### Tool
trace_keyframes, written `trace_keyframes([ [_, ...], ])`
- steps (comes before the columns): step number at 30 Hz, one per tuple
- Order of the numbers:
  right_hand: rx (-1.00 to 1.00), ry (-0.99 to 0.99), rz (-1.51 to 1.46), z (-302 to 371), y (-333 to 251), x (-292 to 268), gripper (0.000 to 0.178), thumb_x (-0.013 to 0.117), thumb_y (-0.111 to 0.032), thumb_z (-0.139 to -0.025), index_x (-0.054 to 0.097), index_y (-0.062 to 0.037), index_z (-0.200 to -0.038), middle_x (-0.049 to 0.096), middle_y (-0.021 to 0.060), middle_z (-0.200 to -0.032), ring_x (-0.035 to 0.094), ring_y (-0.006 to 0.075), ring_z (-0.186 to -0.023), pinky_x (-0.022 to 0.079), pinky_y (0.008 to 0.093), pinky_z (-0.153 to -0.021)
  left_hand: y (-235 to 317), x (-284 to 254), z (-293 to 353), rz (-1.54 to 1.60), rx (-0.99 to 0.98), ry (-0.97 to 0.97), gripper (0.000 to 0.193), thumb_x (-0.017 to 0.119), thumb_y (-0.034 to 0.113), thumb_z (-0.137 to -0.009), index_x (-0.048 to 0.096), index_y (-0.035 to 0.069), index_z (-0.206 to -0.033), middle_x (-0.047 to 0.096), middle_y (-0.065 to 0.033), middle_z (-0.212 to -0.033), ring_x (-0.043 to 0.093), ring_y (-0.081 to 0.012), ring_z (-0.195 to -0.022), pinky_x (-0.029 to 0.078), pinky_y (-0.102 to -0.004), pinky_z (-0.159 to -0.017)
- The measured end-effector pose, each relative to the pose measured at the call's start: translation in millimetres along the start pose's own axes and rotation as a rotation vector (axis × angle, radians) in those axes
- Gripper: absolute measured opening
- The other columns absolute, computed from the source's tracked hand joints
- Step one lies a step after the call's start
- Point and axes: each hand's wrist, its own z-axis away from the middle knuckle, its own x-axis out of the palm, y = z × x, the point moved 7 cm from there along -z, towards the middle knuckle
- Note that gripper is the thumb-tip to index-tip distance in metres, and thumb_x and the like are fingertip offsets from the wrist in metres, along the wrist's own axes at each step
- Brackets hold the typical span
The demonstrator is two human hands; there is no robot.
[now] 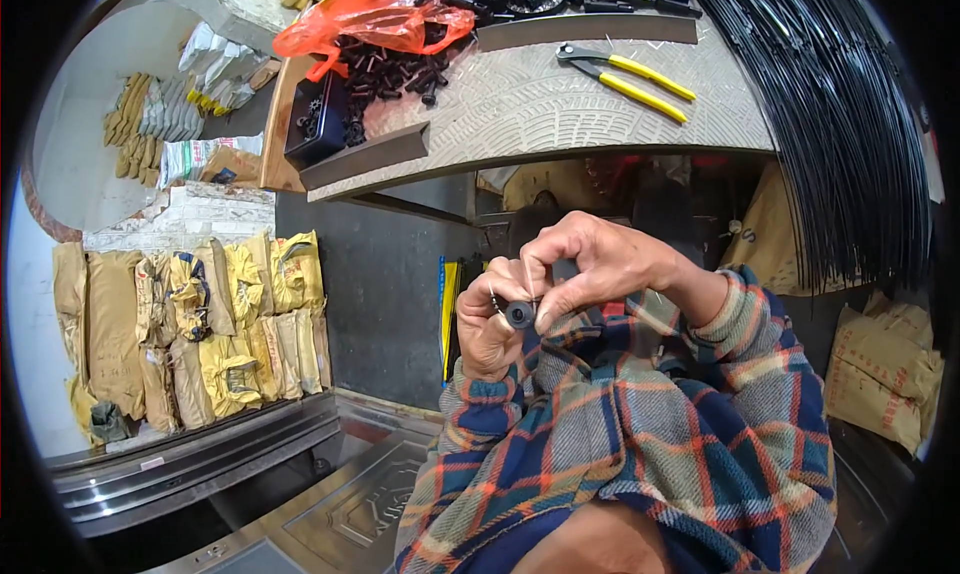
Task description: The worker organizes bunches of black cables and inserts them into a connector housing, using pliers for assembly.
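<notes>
My left hand (486, 326) is closed around a small black round part (520, 315), whose ring-shaped end with a hole in the middle faces up. Close against it, my right hand (610, 264) pinches with thumb and fingers at the part's upper rim. Between the two hands shows a thin pale sliver like a wire or pin, too fine to name for sure. Both hands are held over my lap, just in front of the bench edge. The part's lower side is hidden by my left fingers.
On the patterned bench (540, 114) lie yellow-handled cutting pliers (630, 82), a heap of small black parts (385, 84), a red plastic bag (375, 19) and a dark blue box (318, 129). Long black rods (830, 104) overhang at the right. Brown sacks (215, 324) lie at the left.
</notes>
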Motion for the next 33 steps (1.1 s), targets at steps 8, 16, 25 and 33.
trace_keyframes([
  [8,-0.4,0.731,0.981,38,-23,22,0.031,0.072,-0.018,-0.068,0.063,-0.0017,-0.093,0.063,0.0082,-0.079,0.062,0.022,-0.074,0.049,0.0368,-0.074,-15,-20,2,-0.095,0.084,0.139,0.028,0.07,0.021,-0.078,0.052,0.003,-0.089,0.049,-0.0038,-0.088,0.047,-0.0148,-0.087,0.041,-0.0269,-0.08],
  [16,-0.203,0.759,0.579,24,12,-7,0.027,0.069,-0.009,-0.064,0.054,-0.0033,-0.086,0.053,0.0096,-0.073,0.055,0.0258,-0.059,0.045,0.0327,-0.053,-23,-19,7,-0.261,0.032,0.486,0.038,0.053,0.014,-0.09,0.047,-0.004,-0.124,0.056,-0.0055,-0.105,0.052,-0.0078,-0.088,0.042,-0.0209,-0.079],
  [25,-0.423,0.796,0.793,48,8,9,0.039,0.072,-0.003,-0.064,0.057,-0.0015,-0.1,0.059,0.0123,-0.087,0.06,0.0252,-0.068,0.05,0.0314,-0.06,5,-10,20,-0.6,0.177,0.191,0.04,0.047,0.018,-0.092,0.04,-0.009,-0.121,0.055,-0.0228,-0.113,0.055,-0.029,-0.105,0.043,-0.0368,-0.092],
  [33,-0.457,0.619,0.712,43,16,16,0.03,0.064,0.008,-0.065,0.06,0.0026,-0.094,0.063,0.0137,-0.09,0.061,0.0251,-0.068,0.048,0.03,-0.057,14,6,14,-0.856,0.358,0.132,0.033,0.06,0.025,-0.085,0.055,-0.003,-0.102,0.066,-0.0119,-0.091,0.059,-0.0252,-0.102,0.022,-0.0462,-0.105],
])
